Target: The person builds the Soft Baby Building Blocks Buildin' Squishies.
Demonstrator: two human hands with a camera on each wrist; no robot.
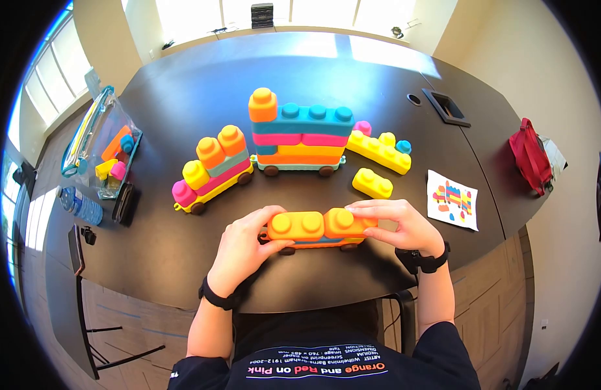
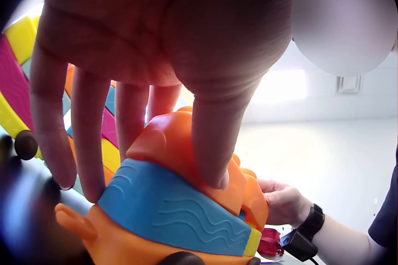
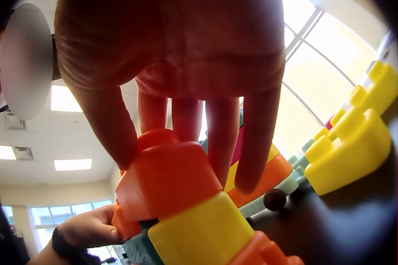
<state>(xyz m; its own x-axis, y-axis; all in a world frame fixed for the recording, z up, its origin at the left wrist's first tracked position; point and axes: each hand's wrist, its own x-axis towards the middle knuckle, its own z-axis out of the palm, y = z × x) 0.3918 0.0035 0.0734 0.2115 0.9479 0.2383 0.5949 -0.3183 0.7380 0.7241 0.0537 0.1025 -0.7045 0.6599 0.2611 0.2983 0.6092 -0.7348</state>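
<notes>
Below, a large dark table (image 1: 196, 84) with a seam, a round hole (image 1: 413, 99) and a rectangular recess (image 1: 446, 107) towards the right, plus bluish-white glare along the far edge. Beyond it, bright windows (image 1: 229, 10) over a beige ledge (image 1: 203, 39); more panes (image 1: 50, 91) at left, beside a cream pillar (image 1: 112, 32). At right, a plain beige wall (image 1: 554, 71) with a small outlet (image 1: 544, 324). Underfoot, brown plank-patterned flooring (image 1: 482, 305). Overhead, in the right wrist view, a pale ceiling (image 3: 37, 137) with glowing rectangular light panels (image 3: 73, 165) and square vents (image 3: 23, 153).
</notes>
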